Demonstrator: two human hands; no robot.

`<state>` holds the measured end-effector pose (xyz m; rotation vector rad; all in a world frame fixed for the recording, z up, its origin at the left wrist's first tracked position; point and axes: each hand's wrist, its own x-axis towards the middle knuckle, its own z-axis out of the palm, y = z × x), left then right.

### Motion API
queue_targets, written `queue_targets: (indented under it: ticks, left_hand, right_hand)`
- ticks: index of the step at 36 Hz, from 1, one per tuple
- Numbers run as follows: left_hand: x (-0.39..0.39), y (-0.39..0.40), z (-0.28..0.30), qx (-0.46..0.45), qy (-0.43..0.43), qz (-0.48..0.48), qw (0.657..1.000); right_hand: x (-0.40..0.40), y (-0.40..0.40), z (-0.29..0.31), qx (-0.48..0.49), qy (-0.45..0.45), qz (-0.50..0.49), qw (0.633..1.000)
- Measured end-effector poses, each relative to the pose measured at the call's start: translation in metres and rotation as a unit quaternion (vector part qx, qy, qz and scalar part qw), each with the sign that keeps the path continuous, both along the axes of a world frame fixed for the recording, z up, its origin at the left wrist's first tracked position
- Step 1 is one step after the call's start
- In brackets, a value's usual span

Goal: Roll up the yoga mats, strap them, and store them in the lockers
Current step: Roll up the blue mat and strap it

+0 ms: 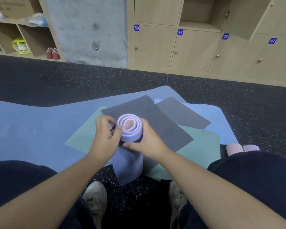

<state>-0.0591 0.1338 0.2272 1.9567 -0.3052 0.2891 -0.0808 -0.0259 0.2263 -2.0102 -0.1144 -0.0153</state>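
A rolled lilac mat with a pink inner face stands upright between my knees, its spiral end toward me. A thin black strap runs round the roll. My left hand pinches the strap at the roll's left side. My right hand grips the roll from the right, thumb across its front over the strap. Flat mats lie beneath: two dark grey, a green one, a large blue one and a pale blue one.
Wooden lockers numbered 50 to 47 line the far wall; one upper door hangs open. A concrete pillar and shoe cubbies stand to the left. Two rolled pink mats lie by my right knee. Speckled black floor lies between.
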Motion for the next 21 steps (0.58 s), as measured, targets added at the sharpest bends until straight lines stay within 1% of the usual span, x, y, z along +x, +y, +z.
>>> queue_targets:
  ticks: [4,7,9,13,17,21]
  left_hand:
    - [0.0,0.009,-0.004,0.066,-0.065,-0.061,0.994]
    - [0.001,0.015,-0.009,0.137,-0.121,-0.092,0.979]
    - [0.002,0.018,-0.012,0.165,-0.152,-0.102,0.969]
    - [0.001,0.019,-0.02,0.172,-0.16,-0.088,0.968]
    - [0.003,0.019,-0.02,0.206,-0.183,-0.077,0.958]
    - [0.006,0.023,-0.019,0.233,-0.151,-0.083,0.957]
  right_hand:
    - [0.003,-0.004,-0.001,-0.003,0.0,-0.001,1.0]
    - [0.004,-0.007,0.0,-0.011,0.006,-0.001,1.0]
    - [0.005,-0.009,0.0,-0.008,0.007,0.002,1.0]
    - [0.007,-0.01,-0.003,-0.007,0.0,0.014,1.0]
    - [0.009,-0.013,-0.003,-0.007,-0.002,0.013,1.0]
    - [0.009,-0.017,0.001,-0.008,-0.002,0.002,1.0]
